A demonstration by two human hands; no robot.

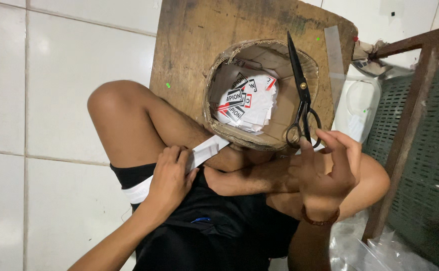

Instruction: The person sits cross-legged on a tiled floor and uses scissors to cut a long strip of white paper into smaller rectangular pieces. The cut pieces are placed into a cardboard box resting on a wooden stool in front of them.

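Two hands at work: left hand (169,175) pinches a white paper strip (207,149) against the thigh; right hand (325,168), fingers spread, reaches for the loops of black scissors (302,98) lying on the rim of a cardboard box (289,118) of cut paper slips (247,103). Best practice, by judgement: seat fingers fully in the loops before lifting. Strip's far end hidden under the hand; wooden board (189,40) cut off at top.

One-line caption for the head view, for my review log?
Seated person's right hand reaches black scissors resting on a cardboard box of cut labels; left hand holds a white strip.
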